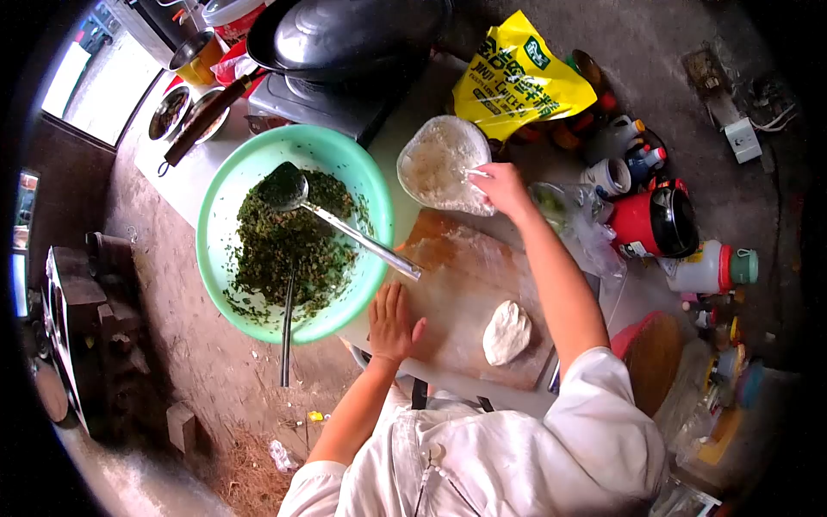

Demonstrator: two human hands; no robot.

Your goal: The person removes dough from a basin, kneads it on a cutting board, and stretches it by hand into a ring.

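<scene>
On the counter (175,179), a floury board (457,284) carries dough (506,333) lengthwise away from the body, right of the nearer left hand (395,329), fingers open. Beyond it, at the flour bowl (435,164), the right hand (504,189) pinches something white (476,172).

ngl can't tell what the little white thing (476,173) in the right grip (501,188) is — way too small — plus the thin utensil (286,336) has its far end buried in chopped greens (258,258) and the dark lid (357,39) gets cut off up top.

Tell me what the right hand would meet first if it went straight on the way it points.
Probably the pale powder in the white bowl; the right hand's height above it is unclear.
</scene>
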